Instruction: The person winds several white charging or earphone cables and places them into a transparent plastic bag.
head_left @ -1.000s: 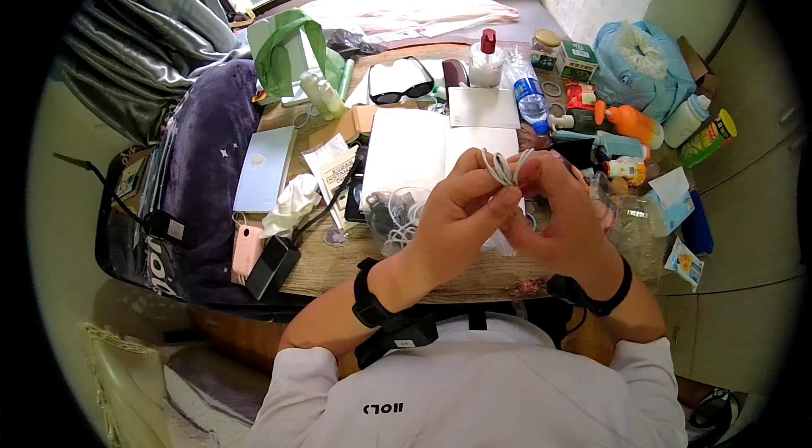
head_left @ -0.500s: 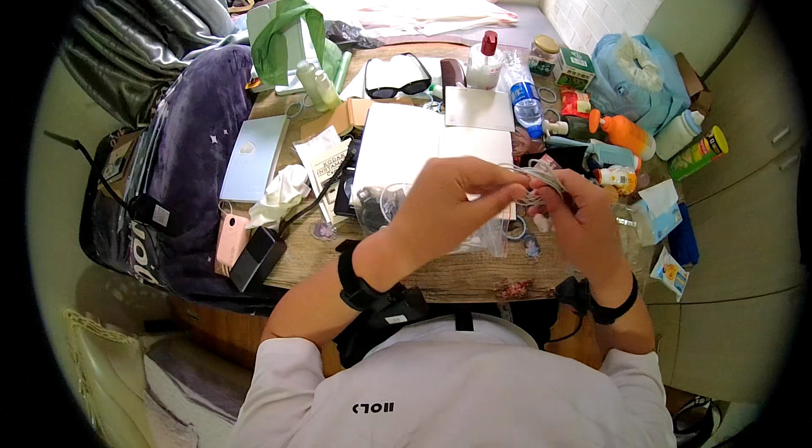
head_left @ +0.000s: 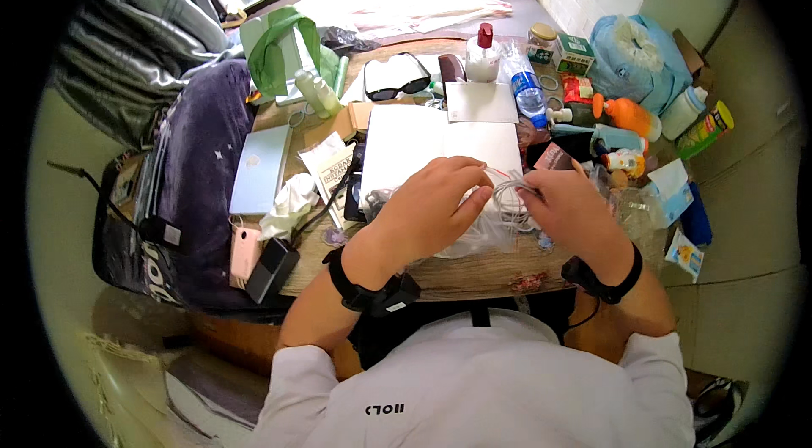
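A coil of pale grey cable (head_left: 510, 201) hangs over the desk's front part, and my right hand (head_left: 577, 209) is closed on its right side. My left hand (head_left: 433, 204) is just left of the coil, fingers bent and thumb towards the fingertips. What it pinches is hidden; a thin reddish line runs beside its fingertips. Below and between the hands lies a crumpled clear plastic bag (head_left: 482, 239), partly covered by my left hand. An open white notebook or box lid (head_left: 406, 139) lies behind my hands.
Left on the desk are a light blue notebook (head_left: 260, 169), a pink phone-like device (head_left: 245, 252) and a black box (head_left: 271, 270). Sunglasses (head_left: 397, 77) lie at the back. Bottles crowd the right, among them an orange pump bottle (head_left: 626, 116) and a water bottle (head_left: 529, 98).
My hands have moved apart; the left fingertips have drawn back from the right hand. The cable coil now hangs looser between them, lower and further left. The view has shifted slightly.
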Motion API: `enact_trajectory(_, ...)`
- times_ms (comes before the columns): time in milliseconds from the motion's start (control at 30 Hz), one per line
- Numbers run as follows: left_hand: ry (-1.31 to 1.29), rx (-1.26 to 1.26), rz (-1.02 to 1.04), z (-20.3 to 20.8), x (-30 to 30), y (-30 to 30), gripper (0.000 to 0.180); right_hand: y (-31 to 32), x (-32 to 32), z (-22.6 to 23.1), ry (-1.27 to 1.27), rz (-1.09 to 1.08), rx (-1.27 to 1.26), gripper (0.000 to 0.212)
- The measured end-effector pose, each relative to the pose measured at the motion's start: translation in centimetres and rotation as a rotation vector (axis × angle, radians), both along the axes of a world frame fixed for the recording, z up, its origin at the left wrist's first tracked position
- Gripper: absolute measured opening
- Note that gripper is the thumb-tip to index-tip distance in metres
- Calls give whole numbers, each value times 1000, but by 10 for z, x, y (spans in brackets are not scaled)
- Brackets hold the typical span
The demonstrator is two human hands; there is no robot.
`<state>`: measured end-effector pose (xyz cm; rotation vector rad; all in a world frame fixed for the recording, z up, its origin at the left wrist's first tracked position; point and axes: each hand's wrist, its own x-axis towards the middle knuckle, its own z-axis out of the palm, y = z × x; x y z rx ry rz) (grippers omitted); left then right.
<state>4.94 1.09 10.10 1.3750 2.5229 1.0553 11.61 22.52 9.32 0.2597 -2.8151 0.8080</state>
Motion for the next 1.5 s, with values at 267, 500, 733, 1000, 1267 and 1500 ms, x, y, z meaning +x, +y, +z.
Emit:
enact_trajectory(267,-137,121,4,4,4,-1,26,-40,-19,-28,-292,227,223,15)
enact_trajectory(500,-138,166,52,14,21,3,25,-75,-46,-111,69,481,48,19)
enact_trajectory(733,-191,208,85,15,24,6,24,-131,-73,-167,-100,342,85,25)
enact_trajectory(1000,-219,341,205,11,10,-9,25,-80,-51,-66,-119,657,-89,13)
enact_trajectory(1267,-264,315,206,15,4,-20,29,-54,-20,8,-179,559,146,17)
enact_trajectory(1500,-404,345,129,14,0,-8,27,-55,-23,-3,-374,679,205,23)
